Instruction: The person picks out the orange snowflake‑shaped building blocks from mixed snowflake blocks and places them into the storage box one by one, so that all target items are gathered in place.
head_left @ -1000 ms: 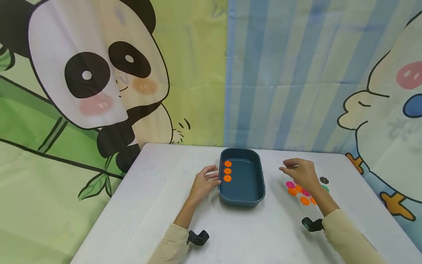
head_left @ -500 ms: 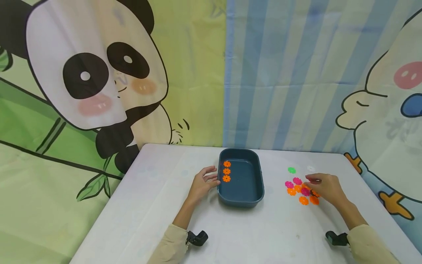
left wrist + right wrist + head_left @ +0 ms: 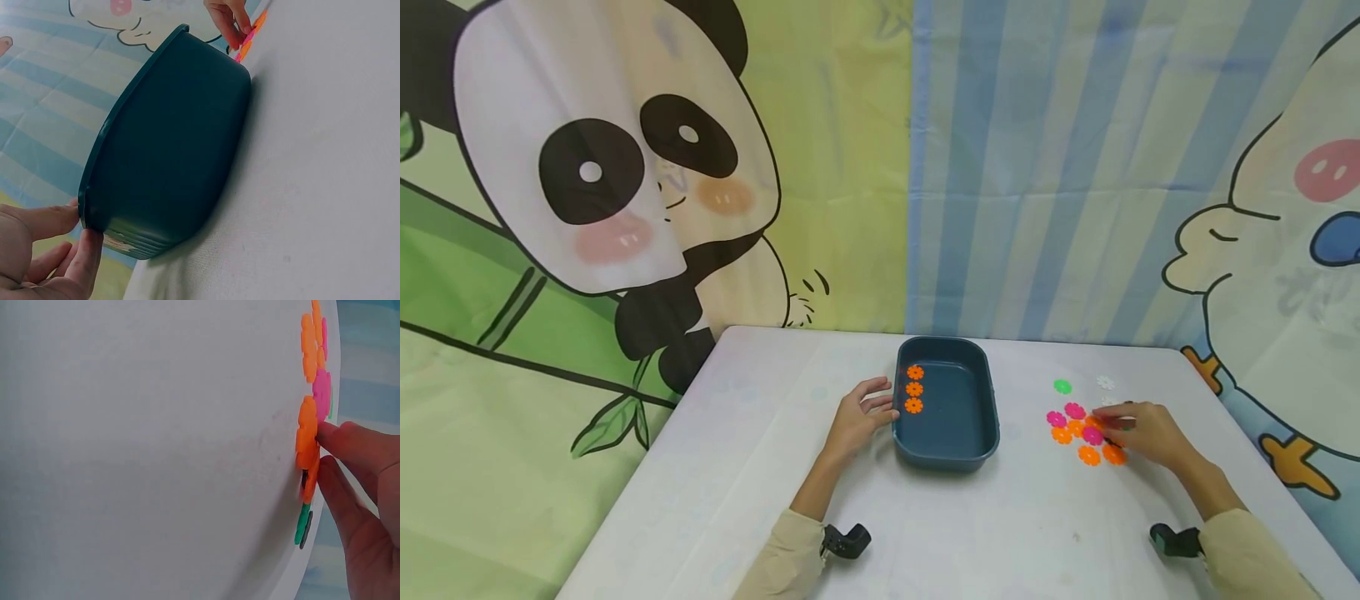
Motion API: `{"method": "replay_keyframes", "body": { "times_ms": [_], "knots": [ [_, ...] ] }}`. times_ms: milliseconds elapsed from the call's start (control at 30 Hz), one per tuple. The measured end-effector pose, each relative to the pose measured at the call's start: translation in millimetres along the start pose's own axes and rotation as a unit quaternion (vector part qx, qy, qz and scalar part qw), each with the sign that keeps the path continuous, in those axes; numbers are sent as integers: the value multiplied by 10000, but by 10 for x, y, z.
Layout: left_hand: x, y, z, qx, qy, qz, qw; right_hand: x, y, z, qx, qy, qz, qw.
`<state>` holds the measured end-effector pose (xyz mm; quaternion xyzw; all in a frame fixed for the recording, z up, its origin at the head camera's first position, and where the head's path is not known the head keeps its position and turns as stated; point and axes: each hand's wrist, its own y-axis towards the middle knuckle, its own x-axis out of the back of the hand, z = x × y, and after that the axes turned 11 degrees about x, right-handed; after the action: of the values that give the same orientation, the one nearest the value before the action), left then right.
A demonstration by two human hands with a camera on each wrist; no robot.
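Note:
My left hand (image 3: 854,421) is at the left side of a dark blue plastic basin (image 3: 955,442), its fingertips touching the rim, as the left wrist view shows close up. Three orange flower-shaped pieces (image 3: 913,389) lie in a column inside the basin along its left side. My right hand (image 3: 1150,433) is low over a loose pile of flower pieces to the right. In the right wrist view, thumb and finger of that hand pinch an orange flower piece (image 3: 312,478) at the pile's edge. Pink flower pieces (image 3: 1074,411) and other orange flower pieces (image 3: 1089,455) lie around the fingertips.
A light green flower piece (image 3: 1062,387) and a white flower piece (image 3: 1105,382) lie behind the pile. In the right wrist view, a dark green piece (image 3: 302,525) and a black piece (image 3: 307,531) overlap. The white table (image 3: 1000,533) ends at a cartoon curtain (image 3: 835,167).
My right hand has gone from beside the basin, above the table, rightward and down to the flower pile, its fingers now at the pieces. The left hand stays at the basin's rim.

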<state>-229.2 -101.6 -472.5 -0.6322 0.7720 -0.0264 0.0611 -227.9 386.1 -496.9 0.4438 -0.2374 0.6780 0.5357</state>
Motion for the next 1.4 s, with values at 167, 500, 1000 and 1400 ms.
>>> {"method": "replay_keyframes", "body": {
  "times_ms": [167, 500, 1000, 1400],
  "knots": [
    [-2, -57, -64, -11, 17, 62, 10000, 6, 49, 2, -260, -1, 186, 9995],
    [-1, -57, -62, -22, 49, 55, 10000, -11, 59, 42, -268, -61, 24, 9996],
    [42, 148, 211, -59, 72, -72, 9999, -140, 49, 11, 117, -165, -490, 9986],
    [24, 147, 214, -89, 38, -94, 9999, -36, 181, 377, 132, 124, -751, 9970]
  ]
}}
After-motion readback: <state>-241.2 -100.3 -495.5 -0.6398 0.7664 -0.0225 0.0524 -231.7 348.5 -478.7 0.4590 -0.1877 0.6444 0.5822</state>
